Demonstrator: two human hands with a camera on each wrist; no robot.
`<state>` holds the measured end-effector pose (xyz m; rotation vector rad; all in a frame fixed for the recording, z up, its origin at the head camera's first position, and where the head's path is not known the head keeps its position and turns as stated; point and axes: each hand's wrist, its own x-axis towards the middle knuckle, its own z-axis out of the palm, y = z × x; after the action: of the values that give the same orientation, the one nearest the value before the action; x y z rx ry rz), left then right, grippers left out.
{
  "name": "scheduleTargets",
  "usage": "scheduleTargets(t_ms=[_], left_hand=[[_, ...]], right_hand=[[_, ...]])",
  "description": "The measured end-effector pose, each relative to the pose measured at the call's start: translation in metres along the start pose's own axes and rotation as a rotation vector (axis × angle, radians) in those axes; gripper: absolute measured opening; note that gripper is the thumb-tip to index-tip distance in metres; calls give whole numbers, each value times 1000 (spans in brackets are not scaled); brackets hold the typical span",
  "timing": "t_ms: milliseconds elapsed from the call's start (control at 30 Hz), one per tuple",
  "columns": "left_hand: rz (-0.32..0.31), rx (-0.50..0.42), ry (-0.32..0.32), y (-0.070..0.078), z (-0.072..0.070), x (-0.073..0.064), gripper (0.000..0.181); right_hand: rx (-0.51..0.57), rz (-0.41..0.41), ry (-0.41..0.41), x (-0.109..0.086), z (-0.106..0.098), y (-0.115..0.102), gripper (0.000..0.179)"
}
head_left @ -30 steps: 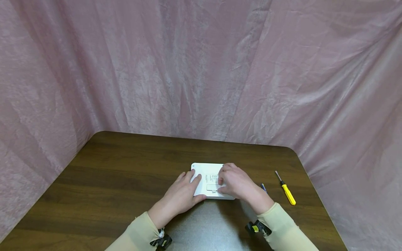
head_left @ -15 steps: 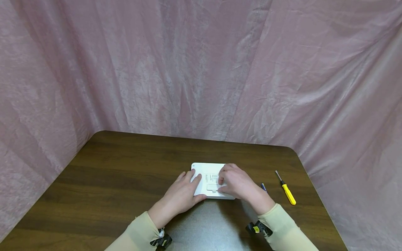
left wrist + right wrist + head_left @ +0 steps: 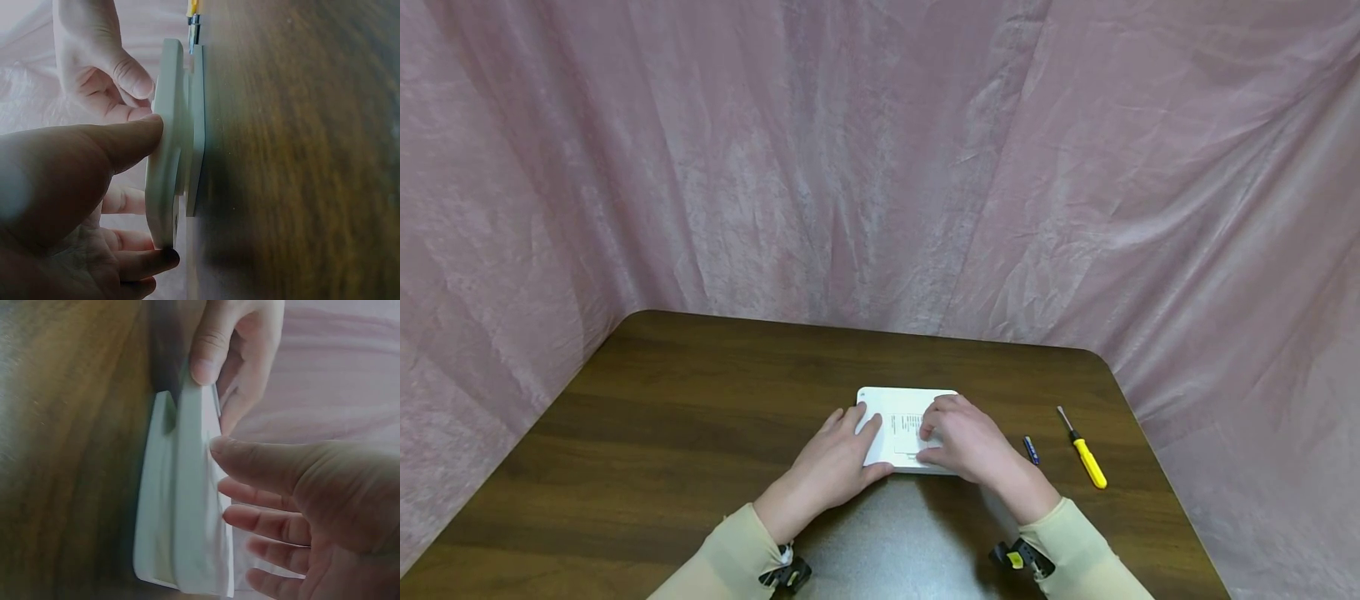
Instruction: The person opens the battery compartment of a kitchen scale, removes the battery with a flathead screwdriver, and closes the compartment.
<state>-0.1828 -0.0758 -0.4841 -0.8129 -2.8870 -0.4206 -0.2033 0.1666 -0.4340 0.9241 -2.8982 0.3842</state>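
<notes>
A flat white two-layered device [image 3: 906, 400] lies on the table with a printed label and a battery cover [image 3: 906, 446] facing up. At its left end, my left hand [image 3: 835, 467] grips the edge; the left wrist view puts the thumb on the near side and bent fingers around the end. My right hand [image 3: 966, 442] reaches over the right half, its thumb tip pressing by the cover's near edge. Its other fingers [image 3: 269, 522] are loosely bent and close to the surface in the right wrist view. The right hand hides part of the cover and label.
A blue battery [image 3: 1031, 450] lies just right of my right wrist. Farther right is a screwdriver [image 3: 1086, 458] with a yellow handle, its metal tip pointing away. The brown wooden table [image 3: 715, 400] ends at a pink curtain [image 3: 865, 167] behind.
The right thumb has shifted slightly left along the cover's near edge, and the cover's outline looks flatter against the device. More of the battery shows. The left hand stays in place.
</notes>
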Motion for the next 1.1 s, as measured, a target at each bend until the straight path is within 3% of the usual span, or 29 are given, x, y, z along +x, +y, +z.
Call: scheduleTargets(t_ms=[600, 800, 967, 1100], left_hand=[[2, -4, 0, 0, 0, -1, 75], [8, 2, 6, 0, 0, -1, 75], [13, 8, 13, 0, -1, 0, 75], [6, 2, 8, 0, 0, 0, 75]], right_hand=[[35, 26, 44, -4, 13, -1, 25], [78, 39, 100, -7, 17, 0, 17], [90, 52, 158, -9, 20, 1, 32], [69, 72, 142, -12, 22, 1, 48]])
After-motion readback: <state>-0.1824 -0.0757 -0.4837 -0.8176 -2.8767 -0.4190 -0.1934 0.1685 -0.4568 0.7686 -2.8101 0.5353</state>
